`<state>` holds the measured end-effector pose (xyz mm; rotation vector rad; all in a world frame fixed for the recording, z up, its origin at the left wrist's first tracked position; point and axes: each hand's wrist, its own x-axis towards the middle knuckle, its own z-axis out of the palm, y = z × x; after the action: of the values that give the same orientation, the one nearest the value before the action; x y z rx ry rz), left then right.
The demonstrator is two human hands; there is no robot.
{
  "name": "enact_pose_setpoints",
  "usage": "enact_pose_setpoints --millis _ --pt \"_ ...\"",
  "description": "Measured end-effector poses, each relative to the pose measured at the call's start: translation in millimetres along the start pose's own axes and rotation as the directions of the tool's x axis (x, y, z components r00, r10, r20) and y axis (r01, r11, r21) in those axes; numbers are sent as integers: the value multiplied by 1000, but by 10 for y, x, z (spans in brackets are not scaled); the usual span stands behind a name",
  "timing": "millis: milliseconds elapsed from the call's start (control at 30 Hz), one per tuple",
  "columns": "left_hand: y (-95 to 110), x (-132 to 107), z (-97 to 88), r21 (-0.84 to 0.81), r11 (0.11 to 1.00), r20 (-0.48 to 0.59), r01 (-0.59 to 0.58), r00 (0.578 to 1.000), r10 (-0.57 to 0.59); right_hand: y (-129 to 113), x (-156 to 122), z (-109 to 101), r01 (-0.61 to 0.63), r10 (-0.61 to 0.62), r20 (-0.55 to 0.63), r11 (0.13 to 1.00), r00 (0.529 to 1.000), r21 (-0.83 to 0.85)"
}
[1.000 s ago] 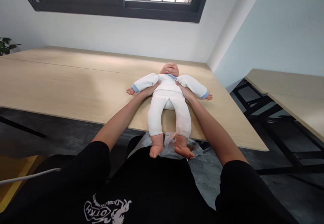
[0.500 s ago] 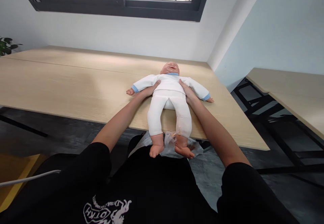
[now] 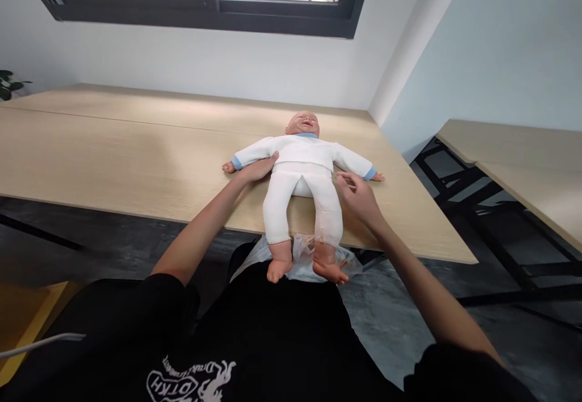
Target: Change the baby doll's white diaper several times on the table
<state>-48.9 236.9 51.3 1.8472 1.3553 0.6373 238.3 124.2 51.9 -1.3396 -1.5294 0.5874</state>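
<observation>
A baby doll in a white suit with blue collar and cuffs lies face up on the wooden table. Its head points to the wall, and its bare feet hang past the near edge. My left hand rests against the side of the doll's torso, thumb apart from the other fingers, which are partly hidden. Off the doll's other hip, my right hand hovers with loosely bent, parted fingers and holds nothing.
Under the doll's feet, a clear plastic bag hangs at the table's near edge. A second table with black legs stands to the right. The window is above the far wall, and a plant shows at left.
My right hand has let go of the doll's side and drawn back toward me and right. My left hand has slid slightly outward, its thumb moving off the doll's front to its edge.
</observation>
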Motion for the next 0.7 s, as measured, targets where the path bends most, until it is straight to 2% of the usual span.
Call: enact_pose_setpoints --millis 67,167,233,300,367,433,500,533,633,700 --pt "67 -269 10 69 997 -56 -31 998 35 -110 -466 -187 33 -36 -55 998 998 -54" --pt "193 -825 95 128 989 -184 -75 978 98 -170 -1157 -450 -45 37 -60 989 997 -140" --pt "265 -1217 172 120 989 -292 -90 949 121 -101 -1495 -576 -119 120 -15 958 993 -259" --pt "306 -1561 223 127 989 -365 -75 923 117 40 -1690 -640 -183 217 69 925 974 -333" --pt "313 -1814 226 49 999 -267 2 964 11 195 -1755 -635 -204 266 148 919 953 -338" --pt "290 -1959 190 -50 994 -3 96 995 -97 303 -1733 -571 -183 249 204 938 947 -293" --pt "240 -2005 157 -102 988 257 119 962 -90 330 -1677 -470 -150 206 244 962 948 -230" --pt "203 -2002 156 -106 990 345 93 937 -51 312 -1651 -414 -138 188 267 971 945 -196" --pt "55 -1955 263 -90 996 484 -28 872 69 169 -1626 -267 -131 153 355 988 922 -85" --pt "-37 -1932 419 -109 992 533 -59 839 108 37 -1651 -203 -129 127 457 991 880 -28"
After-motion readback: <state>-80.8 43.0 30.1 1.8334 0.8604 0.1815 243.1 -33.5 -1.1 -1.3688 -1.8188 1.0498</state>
